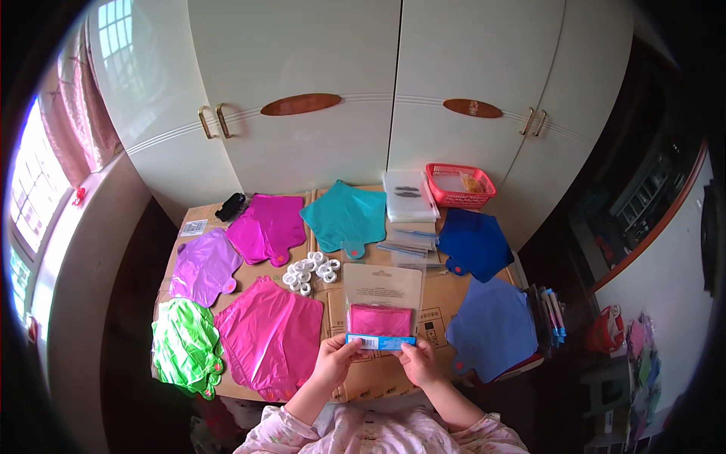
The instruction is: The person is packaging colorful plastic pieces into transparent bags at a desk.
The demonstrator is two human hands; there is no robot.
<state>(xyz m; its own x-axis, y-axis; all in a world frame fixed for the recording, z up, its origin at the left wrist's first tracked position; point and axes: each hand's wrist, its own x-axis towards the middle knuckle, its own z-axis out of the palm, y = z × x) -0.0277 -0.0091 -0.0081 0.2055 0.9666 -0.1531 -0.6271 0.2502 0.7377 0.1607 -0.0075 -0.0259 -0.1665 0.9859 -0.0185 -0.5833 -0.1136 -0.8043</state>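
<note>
Both the left hand (pixel 333 362) and the right hand (pixel 418 362) pinch the bottom edge of a clear packet (pixel 382 306), fingers closed on it. The packet, with a folded pink balloon (pixel 380 320) inside, is held above the desk (pixel 378 374), near its front edge.

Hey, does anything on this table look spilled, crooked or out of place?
Nothing looks spilled or damaged. The flat foil balloons lie in tidy stacks by colour; only the pale blue stack overhangs the cardboard-covered table at its right edge. Both hands hold a clear packet with a folded pink balloon.
</note>
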